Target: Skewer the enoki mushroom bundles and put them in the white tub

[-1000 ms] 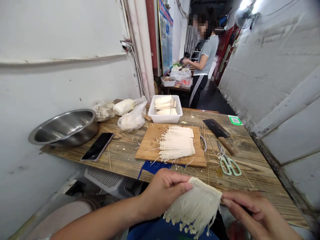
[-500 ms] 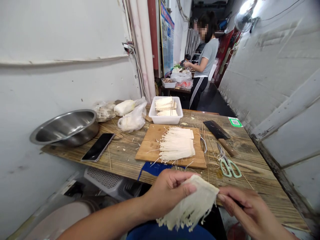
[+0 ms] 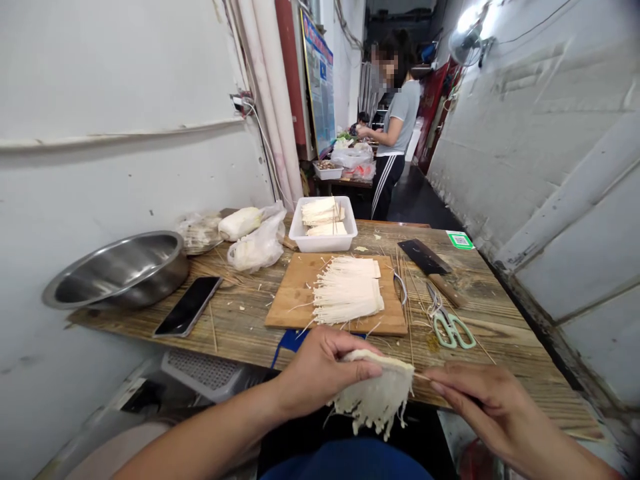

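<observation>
Pinched in my left hand (image 3: 320, 370), a flat bunch of enoki mushrooms (image 3: 375, 393) hangs over my lap, stems' cut edge up and small caps down. My right hand (image 3: 493, 400) grips a thin bamboo skewer (image 3: 421, 377) whose other end meets the bunch's right edge; how deep it goes is hidden. Beyond my hands, more enoki bunches (image 3: 347, 293) lie side by side on a wooden cutting board (image 3: 285, 303).
A white tub (image 3: 324, 245) of skewered enoki stands behind the board. Green-handled scissors (image 3: 454, 331), a cleaver (image 3: 424, 257) and loose skewers lie to the right. Leftward are a phone (image 3: 187, 307), a steel basin (image 3: 120, 270) and plastic bags (image 3: 257, 247). A person (image 3: 397, 127) stands farther back.
My right hand has drawn away from the bunch's edge, so a short length of skewer now shows between them. The bunch has tipped, its cut edge turned more towards me.
</observation>
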`<action>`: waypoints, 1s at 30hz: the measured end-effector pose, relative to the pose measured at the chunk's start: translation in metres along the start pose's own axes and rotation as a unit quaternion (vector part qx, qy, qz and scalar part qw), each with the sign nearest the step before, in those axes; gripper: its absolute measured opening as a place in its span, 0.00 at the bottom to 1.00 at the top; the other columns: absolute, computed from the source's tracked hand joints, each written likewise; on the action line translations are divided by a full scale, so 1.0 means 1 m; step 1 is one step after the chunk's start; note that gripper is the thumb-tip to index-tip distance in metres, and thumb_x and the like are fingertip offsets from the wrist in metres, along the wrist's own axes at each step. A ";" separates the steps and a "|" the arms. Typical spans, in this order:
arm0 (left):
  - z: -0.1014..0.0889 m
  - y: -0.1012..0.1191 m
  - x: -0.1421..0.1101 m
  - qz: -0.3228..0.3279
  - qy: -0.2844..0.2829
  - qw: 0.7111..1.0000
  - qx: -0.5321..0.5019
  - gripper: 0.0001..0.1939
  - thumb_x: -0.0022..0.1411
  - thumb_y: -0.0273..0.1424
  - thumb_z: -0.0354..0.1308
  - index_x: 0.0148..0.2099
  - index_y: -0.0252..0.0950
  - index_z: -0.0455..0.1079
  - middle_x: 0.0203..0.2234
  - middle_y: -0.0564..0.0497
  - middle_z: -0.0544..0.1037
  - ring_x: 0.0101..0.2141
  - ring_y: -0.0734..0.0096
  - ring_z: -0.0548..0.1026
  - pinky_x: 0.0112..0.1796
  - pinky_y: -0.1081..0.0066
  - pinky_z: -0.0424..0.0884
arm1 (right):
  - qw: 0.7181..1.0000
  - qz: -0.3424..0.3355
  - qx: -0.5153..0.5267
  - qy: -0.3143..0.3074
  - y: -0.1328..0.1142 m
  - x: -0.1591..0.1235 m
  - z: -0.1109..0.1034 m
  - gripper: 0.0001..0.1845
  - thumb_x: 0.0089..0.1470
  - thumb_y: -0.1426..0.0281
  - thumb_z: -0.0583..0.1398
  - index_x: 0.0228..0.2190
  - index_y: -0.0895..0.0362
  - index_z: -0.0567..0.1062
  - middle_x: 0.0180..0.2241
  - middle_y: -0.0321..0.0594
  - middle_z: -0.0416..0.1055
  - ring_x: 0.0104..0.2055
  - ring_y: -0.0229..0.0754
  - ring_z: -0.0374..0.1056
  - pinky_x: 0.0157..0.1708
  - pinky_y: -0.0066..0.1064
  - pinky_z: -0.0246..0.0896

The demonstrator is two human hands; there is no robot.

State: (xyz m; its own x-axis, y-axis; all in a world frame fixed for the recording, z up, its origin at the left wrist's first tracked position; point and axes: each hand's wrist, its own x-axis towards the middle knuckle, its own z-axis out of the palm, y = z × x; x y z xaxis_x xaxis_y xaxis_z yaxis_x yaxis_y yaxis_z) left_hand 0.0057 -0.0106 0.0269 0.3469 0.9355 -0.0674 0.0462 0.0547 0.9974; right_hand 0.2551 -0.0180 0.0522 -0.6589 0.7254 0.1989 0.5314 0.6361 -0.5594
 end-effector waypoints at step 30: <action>0.002 0.042 0.032 0.275 -0.172 0.780 0.535 0.14 0.66 0.31 0.49 0.30 0.35 0.72 0.22 0.54 0.78 0.23 0.75 0.68 0.37 0.71 0.61 | 1.000 0.000 0.015 0.013 0.008 0.018 0.014 0.15 0.61 0.71 0.50 0.36 0.54 0.77 0.30 0.38 0.76 0.33 0.37 0.72 0.34 0.26 0.65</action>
State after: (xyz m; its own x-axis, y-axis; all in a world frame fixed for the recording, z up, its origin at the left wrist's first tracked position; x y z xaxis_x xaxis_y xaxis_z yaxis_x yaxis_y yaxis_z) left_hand 0.0209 0.0211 0.0665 0.8118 0.5563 0.1773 0.4940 -0.8163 0.2994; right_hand 0.2398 -0.0033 0.0402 -0.6442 0.7326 0.2197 0.5148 0.6277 -0.5839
